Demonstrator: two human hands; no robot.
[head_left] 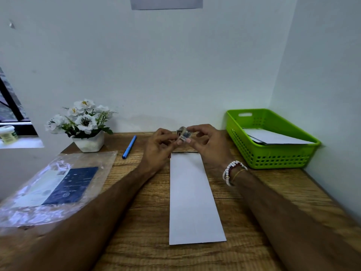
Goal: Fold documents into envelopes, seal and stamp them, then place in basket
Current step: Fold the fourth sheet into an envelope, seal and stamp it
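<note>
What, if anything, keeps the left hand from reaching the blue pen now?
Probably yes: the blue pen lies just left of the left hand, nothing between. But that hand pinches the stamp with the right hand.

wooden table (pixel 148 222), envelope (pixel 193 198), pen (pixel 129 147), basket (pixel 283 147), flowerpot (pixel 88 142), bag (pixel 39 192)

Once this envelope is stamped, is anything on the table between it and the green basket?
Nothing visible. The bare table between the envelope and the green basket holds no object. Only the right hand and its forearm are above that stretch, pinching the stamp with the left hand. The basket already holds papers.
</note>
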